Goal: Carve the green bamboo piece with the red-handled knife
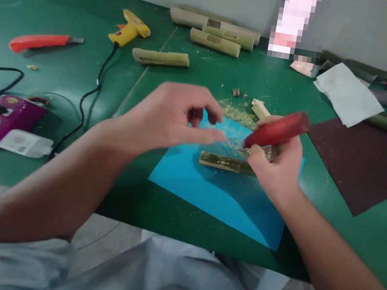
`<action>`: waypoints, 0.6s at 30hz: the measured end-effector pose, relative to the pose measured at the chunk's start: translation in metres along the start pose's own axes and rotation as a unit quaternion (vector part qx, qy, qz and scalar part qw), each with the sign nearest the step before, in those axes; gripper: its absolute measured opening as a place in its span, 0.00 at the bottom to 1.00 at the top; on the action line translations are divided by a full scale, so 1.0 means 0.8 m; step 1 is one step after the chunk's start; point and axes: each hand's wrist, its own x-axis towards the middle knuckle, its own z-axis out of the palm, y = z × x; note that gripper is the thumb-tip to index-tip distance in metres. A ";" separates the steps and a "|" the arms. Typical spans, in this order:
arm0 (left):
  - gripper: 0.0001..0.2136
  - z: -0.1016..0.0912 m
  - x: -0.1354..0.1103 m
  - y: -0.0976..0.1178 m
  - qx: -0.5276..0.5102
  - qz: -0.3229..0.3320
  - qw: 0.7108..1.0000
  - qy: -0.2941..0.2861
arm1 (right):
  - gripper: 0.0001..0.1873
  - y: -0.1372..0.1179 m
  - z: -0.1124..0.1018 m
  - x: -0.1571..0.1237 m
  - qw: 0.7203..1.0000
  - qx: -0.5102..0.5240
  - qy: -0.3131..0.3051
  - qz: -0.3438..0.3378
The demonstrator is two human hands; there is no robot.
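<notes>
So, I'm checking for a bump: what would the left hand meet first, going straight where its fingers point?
Probably the red-handled tool held in the right hand, though depth is unclear.

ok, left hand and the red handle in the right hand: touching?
Apart: in the head view, blue sheet shows between left hand and red handle.

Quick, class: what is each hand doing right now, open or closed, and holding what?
Left hand: open, fingers loosely curled, nothing visible in it.
Right hand: closed, holding the red tool.
</notes>
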 end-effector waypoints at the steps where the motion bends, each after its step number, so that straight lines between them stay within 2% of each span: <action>1: 0.17 -0.001 -0.003 0.001 0.034 -0.037 0.998 -0.042 | 0.08 0.003 0.000 0.000 1.000 0.012 0.004 0.006; 3: 0.19 0.005 -0.007 0.010 0.079 -0.096 0.981 -0.151 | 0.06 0.006 0.000 -0.001 1.000 0.025 0.010 0.002; 4: 0.19 0.011 -0.008 0.015 0.084 -0.102 0.971 -0.200 | 0.05 0.008 0.001 -0.002 1.000 0.022 0.014 -0.009; 6: 0.16 0.022 -0.007 0.023 0.098 -0.111 0.953 -0.264 | 0.05 0.010 0.004 -0.006 0.999 -0.002 0.026 -0.033; 7: 0.14 0.026 -0.006 0.025 0.100 -0.110 0.948 -0.282 | 0.08 0.011 0.005 -0.007 0.998 -0.018 0.033 -0.041; 9: 0.11 0.032 -0.004 0.026 0.097 -0.113 0.944 -0.293 | 0.16 0.012 0.009 -0.009 0.998 -0.022 0.046 -0.041; 11: 0.10 0.034 -0.004 0.023 0.087 -0.115 0.947 -0.286 | 0.21 0.012 0.013 -0.009 0.998 0.015 0.060 -0.025; 14: 0.10 0.034 -0.007 0.013 0.059 -0.095 0.958 -0.263 | 0.20 0.013 0.016 -0.006 0.994 0.075 0.075 -0.015; 18: 0.12 0.036 -0.012 -0.003 -0.012 -0.078 0.967 -0.243 | 0.15 0.014 0.015 -0.007 0.993 0.101 0.055 -0.030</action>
